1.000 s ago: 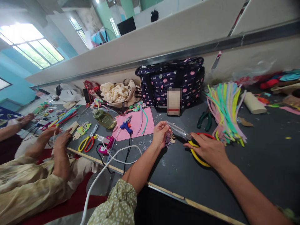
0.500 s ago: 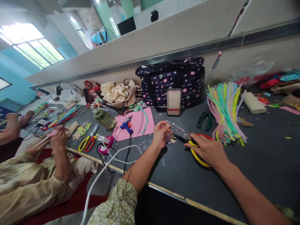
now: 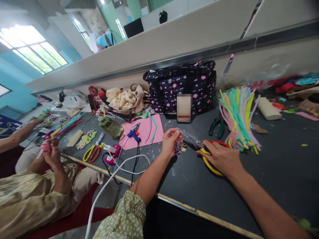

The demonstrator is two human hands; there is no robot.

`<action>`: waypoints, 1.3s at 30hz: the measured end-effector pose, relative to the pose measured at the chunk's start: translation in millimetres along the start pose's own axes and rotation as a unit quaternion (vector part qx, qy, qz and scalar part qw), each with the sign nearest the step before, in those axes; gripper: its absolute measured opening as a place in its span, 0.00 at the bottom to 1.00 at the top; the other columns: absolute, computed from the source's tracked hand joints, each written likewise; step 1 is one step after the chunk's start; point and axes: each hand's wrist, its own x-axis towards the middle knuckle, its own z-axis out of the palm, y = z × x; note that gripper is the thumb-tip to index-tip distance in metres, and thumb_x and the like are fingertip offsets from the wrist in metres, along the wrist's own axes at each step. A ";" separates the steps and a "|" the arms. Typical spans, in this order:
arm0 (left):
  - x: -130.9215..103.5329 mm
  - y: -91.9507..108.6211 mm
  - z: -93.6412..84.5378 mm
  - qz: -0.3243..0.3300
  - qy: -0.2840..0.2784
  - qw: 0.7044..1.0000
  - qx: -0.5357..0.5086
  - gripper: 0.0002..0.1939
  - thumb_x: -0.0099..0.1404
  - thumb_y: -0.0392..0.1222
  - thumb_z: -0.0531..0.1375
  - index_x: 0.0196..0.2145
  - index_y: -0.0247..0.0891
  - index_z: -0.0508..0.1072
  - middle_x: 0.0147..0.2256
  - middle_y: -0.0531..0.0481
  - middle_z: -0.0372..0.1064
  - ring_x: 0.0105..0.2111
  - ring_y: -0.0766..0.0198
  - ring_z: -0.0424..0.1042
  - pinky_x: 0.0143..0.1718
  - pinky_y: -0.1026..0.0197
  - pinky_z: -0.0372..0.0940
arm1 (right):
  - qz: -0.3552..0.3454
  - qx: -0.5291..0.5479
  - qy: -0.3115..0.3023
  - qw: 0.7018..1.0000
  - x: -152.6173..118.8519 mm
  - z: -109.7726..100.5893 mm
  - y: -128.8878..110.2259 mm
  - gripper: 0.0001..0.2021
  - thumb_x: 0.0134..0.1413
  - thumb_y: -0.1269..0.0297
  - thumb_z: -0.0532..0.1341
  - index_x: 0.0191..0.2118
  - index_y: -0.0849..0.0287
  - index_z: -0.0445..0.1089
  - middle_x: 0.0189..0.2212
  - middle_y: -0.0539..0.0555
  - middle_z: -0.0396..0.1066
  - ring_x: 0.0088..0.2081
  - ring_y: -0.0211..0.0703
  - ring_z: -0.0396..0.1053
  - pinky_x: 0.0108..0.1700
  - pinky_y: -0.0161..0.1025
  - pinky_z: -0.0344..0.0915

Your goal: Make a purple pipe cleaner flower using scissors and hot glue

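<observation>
Craft wkshop, shared bench.
Long dk worktable is strewn w/ craft gear: glue gun laid on pink sheet L of ctr, lg scissors held nr ctr, green-handled tool & bundle of pastel strips set ctr R, sm. offcuts scattered nr mid-frame. Bench is shared: co-worker's sleeve is seen lower L, another person's arm at L edge. Bench is backed by pale partition; big gridded window, patchy blue/green walls & dk screen are seen beyond, upper L, so a lg work hall is indicated.
</observation>
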 end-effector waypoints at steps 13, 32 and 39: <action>2.2 1.4 -1.7 -0.013 0.011 1.000 -0.012 0.17 0.45 0.43 0.72 0.29 0.35 0.71 0.30 0.53 0.71 0.23 0.73 0.68 0.29 0.67 0.66 | 0.067 0.067 -0.008 0.995 2.6 -1.1 -4.4 0.29 0.57 0.38 0.52 0.50 0.58 0.69 0.37 0.55 0.76 0.32 0.43 0.70 0.27 0.36 0.47; 3.6 -0.6 -3.9 -0.024 0.006 0.999 -0.024 0.19 0.43 0.41 0.73 0.31 0.35 0.70 0.23 0.56 0.68 0.22 0.71 0.69 0.28 0.66 0.66 | 0.016 0.044 -0.003 0.999 -1.3 10.3 -0.2 0.26 0.58 0.41 0.53 0.46 0.58 0.70 0.32 0.54 0.74 0.29 0.41 0.69 0.28 0.37 0.47; 2.9 -0.5 -4.4 -0.039 0.003 0.999 -0.026 0.18 0.44 0.41 0.72 0.30 0.35 0.71 0.21 0.55 0.68 0.21 0.71 0.68 0.28 0.66 0.65 | -0.003 0.044 0.006 0.999 -1.5 7.7 0.6 0.23 0.61 0.46 0.52 0.48 0.60 0.70 0.32 0.55 0.74 0.28 0.40 0.68 0.29 0.36 0.47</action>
